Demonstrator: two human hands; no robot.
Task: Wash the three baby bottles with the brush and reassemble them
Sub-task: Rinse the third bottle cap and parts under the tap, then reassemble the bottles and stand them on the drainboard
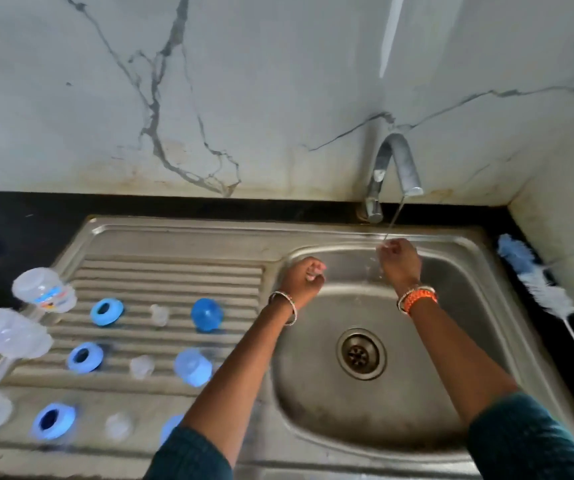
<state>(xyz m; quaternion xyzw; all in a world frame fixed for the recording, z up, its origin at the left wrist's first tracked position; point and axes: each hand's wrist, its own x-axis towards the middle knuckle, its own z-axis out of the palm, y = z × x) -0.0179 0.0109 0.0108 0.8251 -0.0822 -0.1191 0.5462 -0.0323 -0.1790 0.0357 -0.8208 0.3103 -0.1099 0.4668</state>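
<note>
Head view: the right hand (400,261) held something small and clear under the thin water stream (393,220) from the curved chrome tap (396,168); its fingers curled round it, item too small to name. The left hand (304,277) was curled round a small clear piece over the stainless steel sink basin (452,341). Risk, as I judge it: a wet, slippery piece could drop toward the round metal drain (361,354).

Three clear plastic baby bottles (45,291) lay at the left of the ribbed steel drainboard (174,278), disassembled, with blue screw rings (106,311), clear teats (159,314) and blue caps (206,314) in rows. The white-and-blue bristle bottle brush (538,282) lay on the black counter, right of the basin, untouched.
</note>
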